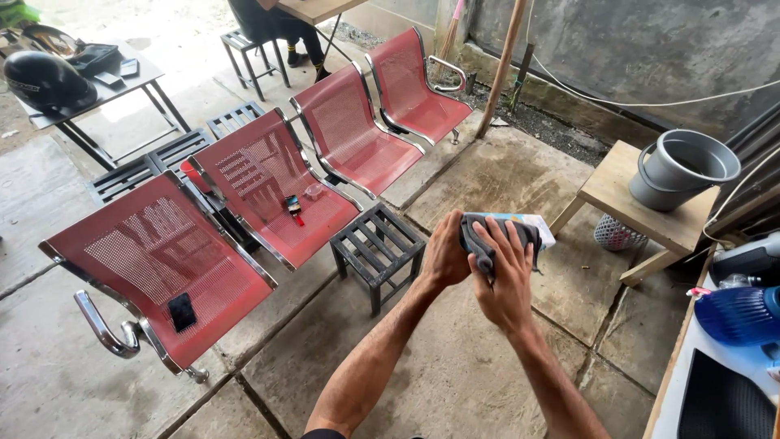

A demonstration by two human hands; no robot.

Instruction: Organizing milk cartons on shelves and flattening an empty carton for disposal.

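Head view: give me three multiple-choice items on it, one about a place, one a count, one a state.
1. Where does the black phone lie?
A. On the nearest red seat
B. On the wooden stool
C. On the concrete floor

2. How many seats has the red perforated bench?
A. Two
B. Three
C. Four

3. How is the grey cloth held?
A. Draped over the bucket
B. Gripped between both hands
C. Lying on the small black stool

Answers: 1 A, the black phone rests on the nearest seat of the red bench. 2 C, four seat shells stand in a row. 3 B, the left hand and right hand both close on the grey cloth, wrapped about a white and blue item.
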